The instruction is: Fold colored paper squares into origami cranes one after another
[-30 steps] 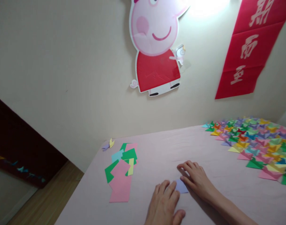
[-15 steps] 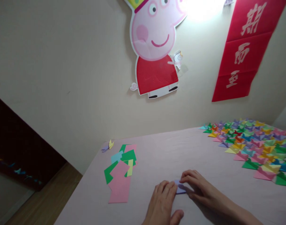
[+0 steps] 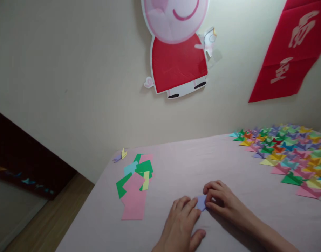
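A small folded piece of purple paper point(image 3: 201, 203) lies on the table between my two hands. My left hand point(image 3: 180, 218) rests low over the table, its fingers stretched out, with fingertips on the paper's left edge and the thumb held apart. From the other side, my right hand point(image 3: 223, 202) pinches the paper's right edge between thumb and fingers. Those fingertips cover part of the paper, so the exact fold there is hidden.
Loose sheets of pink, green, blue and yellow paper point(image 3: 135, 199) overlap on the left. Two small folded pieces point(image 3: 121, 155) sit at the far left corner. Rows of colourful folded paper cranes point(image 3: 289, 154) fill the right side of the pink-covered table point(image 3: 176, 164), which meets the wall.
My right thumb and fingers have closed on the paper's right edge, and the paper looks turned a little. My left fingers stay on its left side. The camera view has tilted down.
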The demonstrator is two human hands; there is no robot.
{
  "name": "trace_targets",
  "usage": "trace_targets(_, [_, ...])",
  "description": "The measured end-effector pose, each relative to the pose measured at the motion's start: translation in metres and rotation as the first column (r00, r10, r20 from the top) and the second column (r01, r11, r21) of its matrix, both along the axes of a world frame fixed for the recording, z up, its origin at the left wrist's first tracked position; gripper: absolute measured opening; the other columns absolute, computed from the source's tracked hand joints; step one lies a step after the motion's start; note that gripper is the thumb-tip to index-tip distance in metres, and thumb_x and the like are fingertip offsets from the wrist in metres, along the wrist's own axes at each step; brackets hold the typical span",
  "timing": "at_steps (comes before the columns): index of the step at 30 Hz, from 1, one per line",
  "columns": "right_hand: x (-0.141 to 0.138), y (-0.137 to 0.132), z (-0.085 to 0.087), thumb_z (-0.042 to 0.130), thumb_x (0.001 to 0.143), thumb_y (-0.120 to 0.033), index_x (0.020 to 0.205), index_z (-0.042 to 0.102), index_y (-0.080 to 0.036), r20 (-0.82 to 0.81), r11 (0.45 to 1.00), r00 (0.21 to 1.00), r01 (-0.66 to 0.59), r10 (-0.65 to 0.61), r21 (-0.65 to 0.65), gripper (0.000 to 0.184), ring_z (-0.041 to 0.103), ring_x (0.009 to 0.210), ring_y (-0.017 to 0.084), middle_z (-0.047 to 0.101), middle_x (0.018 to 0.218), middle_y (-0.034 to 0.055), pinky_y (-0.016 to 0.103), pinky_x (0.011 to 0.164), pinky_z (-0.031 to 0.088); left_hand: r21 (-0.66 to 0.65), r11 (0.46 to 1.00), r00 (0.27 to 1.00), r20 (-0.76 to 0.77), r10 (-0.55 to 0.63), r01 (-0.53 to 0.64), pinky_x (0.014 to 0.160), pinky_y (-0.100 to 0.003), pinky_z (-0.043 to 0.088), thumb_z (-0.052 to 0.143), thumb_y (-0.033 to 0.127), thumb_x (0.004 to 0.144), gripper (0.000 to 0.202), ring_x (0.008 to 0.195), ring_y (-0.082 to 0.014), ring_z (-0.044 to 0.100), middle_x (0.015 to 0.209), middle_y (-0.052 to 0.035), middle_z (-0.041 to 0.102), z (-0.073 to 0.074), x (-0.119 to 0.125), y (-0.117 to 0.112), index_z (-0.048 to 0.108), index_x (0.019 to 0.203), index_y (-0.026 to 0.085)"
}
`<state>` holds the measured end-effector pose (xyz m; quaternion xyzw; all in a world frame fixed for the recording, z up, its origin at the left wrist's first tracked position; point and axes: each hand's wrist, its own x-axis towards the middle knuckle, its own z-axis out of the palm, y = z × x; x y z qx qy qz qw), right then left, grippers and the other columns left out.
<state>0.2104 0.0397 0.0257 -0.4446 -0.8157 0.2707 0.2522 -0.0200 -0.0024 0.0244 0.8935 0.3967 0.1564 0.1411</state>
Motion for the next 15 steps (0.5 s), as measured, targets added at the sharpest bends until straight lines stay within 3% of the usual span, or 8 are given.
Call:
trace_targets(7, [-0.012,0.004,-0.002,0.057,0.083,-0.019,0.072,0.059,-0.024,0.043,0.994,0.993,0.112,-0.111,-0.005,0.012,0.054,0.09,0.022,0.064,0.09,0.0025,0.038,0.082,0.045,-0.026,1.0,0.999,-0.037,0.006,-0.007,0.107,-0.044,0.038,0.063,0.039,0.089,0.036,0.127,-0.0257,0.042,0.147,-0.004,0.047,0.002,0.001,-0.001,0.055,0.12,0.022])
trace_targets(15, [-0.014,0.003,-0.006,0.057,0.079,-0.017,0.072,0.059,-0.024,0.077,0.99,0.987,0.138,-0.138,0.013,0.01,0.054,0.091,0.023,0.064,0.091,0.0028,0.039,0.082,0.044,0.001,1.0,0.997,-0.079,0.017,-0.017,0.107,-0.044,0.039,0.059,0.045,0.091,0.048,0.129,-0.0276,0.044,0.148,-0.0082,0.047,-0.004,0.006,-0.002,0.051,0.129,0.016])
